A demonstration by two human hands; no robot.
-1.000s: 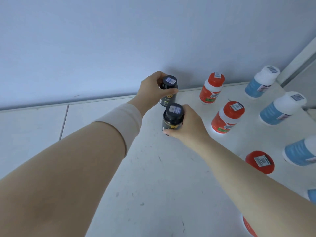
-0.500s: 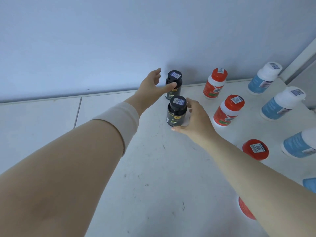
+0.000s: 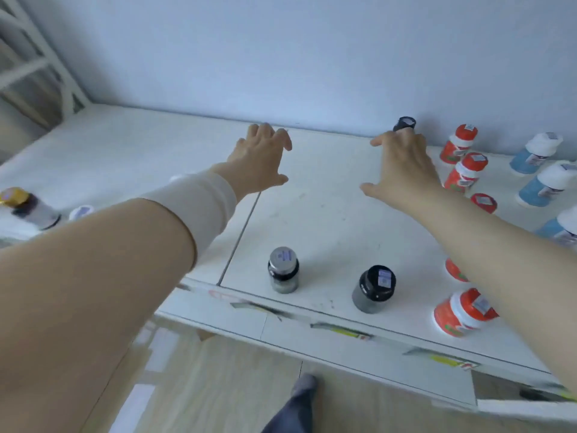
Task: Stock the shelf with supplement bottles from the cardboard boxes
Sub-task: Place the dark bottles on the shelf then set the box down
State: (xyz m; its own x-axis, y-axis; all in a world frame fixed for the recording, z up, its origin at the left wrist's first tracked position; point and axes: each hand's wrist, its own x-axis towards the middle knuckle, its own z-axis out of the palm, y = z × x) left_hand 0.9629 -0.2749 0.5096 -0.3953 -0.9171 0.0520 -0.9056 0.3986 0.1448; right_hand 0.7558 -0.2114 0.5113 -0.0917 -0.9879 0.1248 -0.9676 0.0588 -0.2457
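Observation:
My left hand hovers open over the white shelf, fingers spread, holding nothing. My right hand is open too, just in front of a black bottle by the back wall; a second black bottle may be hidden behind it. Near the front edge stand a grey-capped dark bottle and a black-capped bottle. Red bottles and blue bottles stand in rows at the right.
A gold-capped bottle and a white cap sit at the far left. Another red bottle stands by the front edge. Price tags line the shelf lip. Wooden floor and my foot show below.
Both hands have let go of the two black bottles and drawn back, open. The view has pulled back and swung left, showing the shelf's front edge and floor.

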